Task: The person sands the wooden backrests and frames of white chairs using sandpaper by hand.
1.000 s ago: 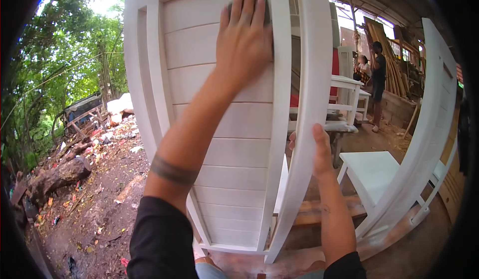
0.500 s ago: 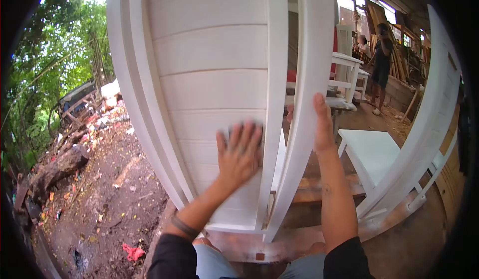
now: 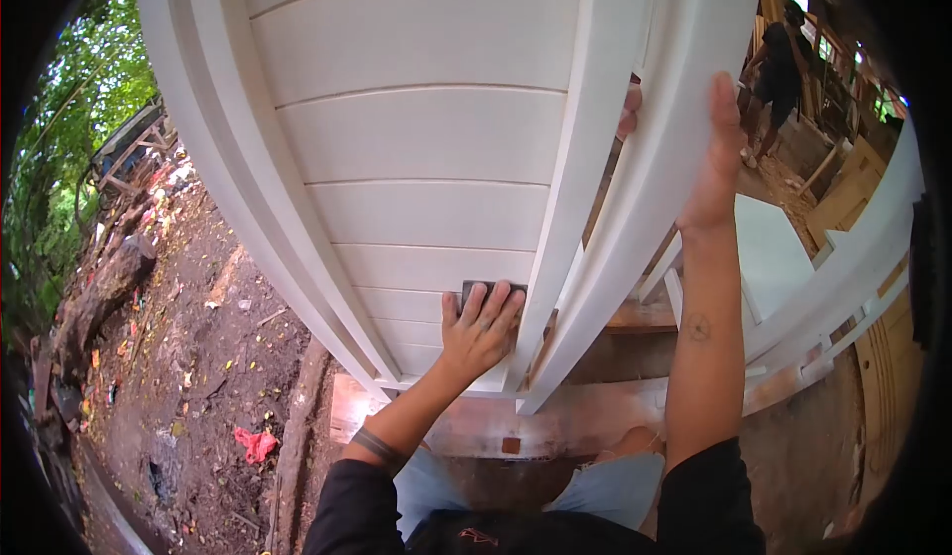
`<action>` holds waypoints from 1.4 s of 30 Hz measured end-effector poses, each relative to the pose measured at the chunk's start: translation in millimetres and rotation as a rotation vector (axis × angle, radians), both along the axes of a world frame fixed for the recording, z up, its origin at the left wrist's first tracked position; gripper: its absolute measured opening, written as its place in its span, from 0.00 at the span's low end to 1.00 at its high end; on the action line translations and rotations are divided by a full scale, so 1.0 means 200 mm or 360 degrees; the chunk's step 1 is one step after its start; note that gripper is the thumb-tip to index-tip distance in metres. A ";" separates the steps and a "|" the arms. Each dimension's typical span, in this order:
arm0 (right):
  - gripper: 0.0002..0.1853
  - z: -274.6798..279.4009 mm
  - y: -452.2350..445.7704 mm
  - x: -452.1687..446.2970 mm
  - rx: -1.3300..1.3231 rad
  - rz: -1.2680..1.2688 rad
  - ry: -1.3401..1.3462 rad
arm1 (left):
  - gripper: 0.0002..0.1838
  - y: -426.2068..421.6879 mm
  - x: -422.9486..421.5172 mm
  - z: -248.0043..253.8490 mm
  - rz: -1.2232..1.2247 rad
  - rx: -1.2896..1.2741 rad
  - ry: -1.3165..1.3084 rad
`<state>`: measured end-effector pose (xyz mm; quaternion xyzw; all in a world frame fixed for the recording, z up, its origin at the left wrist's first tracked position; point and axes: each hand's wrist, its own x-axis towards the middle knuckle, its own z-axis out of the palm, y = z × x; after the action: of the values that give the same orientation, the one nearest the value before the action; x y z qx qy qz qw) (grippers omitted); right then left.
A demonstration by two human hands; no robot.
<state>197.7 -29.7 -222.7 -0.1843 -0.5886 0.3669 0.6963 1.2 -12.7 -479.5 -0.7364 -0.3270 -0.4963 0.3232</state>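
- Head view: left hand [image 3: 479,329] is now low on the slatted white panel [image 3: 426,138], down from its top a second ago; strokes appear to span most of its height.
- Left fingers, nearly flat, hold the dark pad [image 3: 474,290] against the lower slats.
- Right hand [image 3: 714,178] half-curled round the white post [image 3: 674,109].
- Count: two hands, one pad, one panel, one red scrap [image 3: 256,445] on the ground.
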 end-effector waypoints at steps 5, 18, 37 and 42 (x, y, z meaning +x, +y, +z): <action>0.34 -0.01 0.01 0.01 0.0017 -0.0013 -0.0057 | 0.24 0.03 0.03 0.79 0.0098 0.0078 -0.0019; 0.34 -0.01 0.00 0.03 0.0034 0.0277 -0.0108 | 0.18 -0.01 -0.04 -0.32 0.0013 0.0131 0.0140; 0.35 0.01 -0.02 -0.02 -0.0059 -0.0174 0.0052 | 0.29 0.04 -0.11 0.06 0.0038 -0.0021 0.0135; 0.35 0.01 -0.01 0.00 0.0048 -0.0066 -0.0040 | 0.30 0.05 -0.25 1.52 0.0254 0.0001 -0.0078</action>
<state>197.2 -32.1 -220.4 -0.1905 -0.5989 0.3411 0.6990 -47.8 -3.0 -175.0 -0.6956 -0.3922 -0.4869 0.3540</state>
